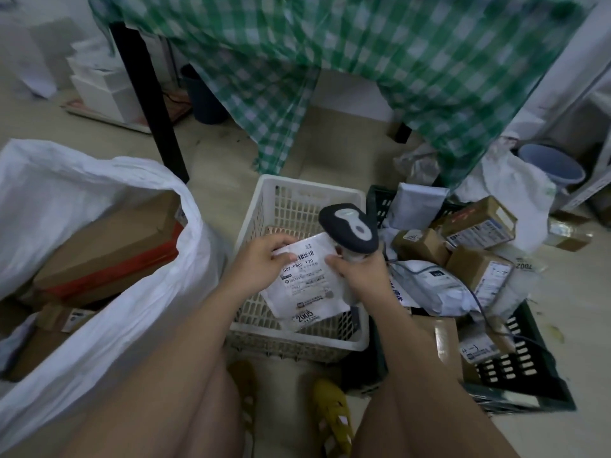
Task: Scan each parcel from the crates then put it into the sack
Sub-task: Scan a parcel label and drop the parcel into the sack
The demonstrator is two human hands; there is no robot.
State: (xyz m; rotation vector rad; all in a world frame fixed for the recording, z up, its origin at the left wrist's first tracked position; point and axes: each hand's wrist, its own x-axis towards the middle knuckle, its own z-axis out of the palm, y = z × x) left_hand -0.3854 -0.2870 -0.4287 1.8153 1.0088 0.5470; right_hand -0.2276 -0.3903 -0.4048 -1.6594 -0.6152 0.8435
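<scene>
The parcel [305, 282] I am handling is a flat white mailer with its printed label facing up, held in the air above the white crate [284, 193]. My left hand [264, 259] pinches its upper left corner between thumb and fingers. My right hand [360, 272] is wrapped around the grip of the scanner [348, 228], and its fingertips also touch the parcel's right edge, steadying it. The scanner's head sits just above the label's barcode, pointing down at it.

I judge this parcel to be light and soft: the lower end hangs a little, so it will flop if held by one corner only. The plastic skin looks slick, so a firm pinch near an edge, with the thumb on the label side, seems the safest hold. Nothing suggests it is fragile, though I cannot tell what is inside.

To my left the white sack [99, 226] stands open, with brown boxes [109, 246] already lying in it, one with a red band. To my right the dark crate [515, 368] is piled with more cardboard boxes and grey mailers [429, 279], and the scanner's cable trails across them. Beyond the crates a desk with a green checked cloth [363, 61] stands on the floor.
</scene>
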